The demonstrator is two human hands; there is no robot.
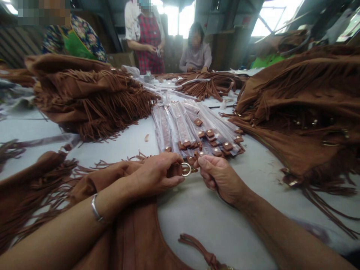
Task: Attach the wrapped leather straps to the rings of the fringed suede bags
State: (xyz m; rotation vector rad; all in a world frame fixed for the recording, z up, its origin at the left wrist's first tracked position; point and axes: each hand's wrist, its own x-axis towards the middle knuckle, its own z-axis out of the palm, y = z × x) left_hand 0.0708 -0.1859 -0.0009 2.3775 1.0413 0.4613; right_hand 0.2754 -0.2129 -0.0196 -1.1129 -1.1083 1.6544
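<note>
My left hand [159, 173], with a silver bangle on its wrist, is closed on the edge of a brown fringed bag [140, 232]. A metal ring [186, 169] sticks out past its fingertips, with a bit of gold-coloured metal beside it. Just to the right, my right hand [215, 173] pinches the end of a small brown strap [196, 154] between thumb and forefinger. A small gap lies between the two hands. Right behind them lies a pile of plastic-wrapped straps [180, 123] with brown studded ends. The rest of the bag spreads under my left forearm.
Stacked brown fringed bags rise at the left [84, 93] and right [295, 101] of the white table [197, 217]. A knotted brown tassel [198, 247] lies near the front edge. Loose brown strips [208, 84] are heaped farther back. Several people are across the table.
</note>
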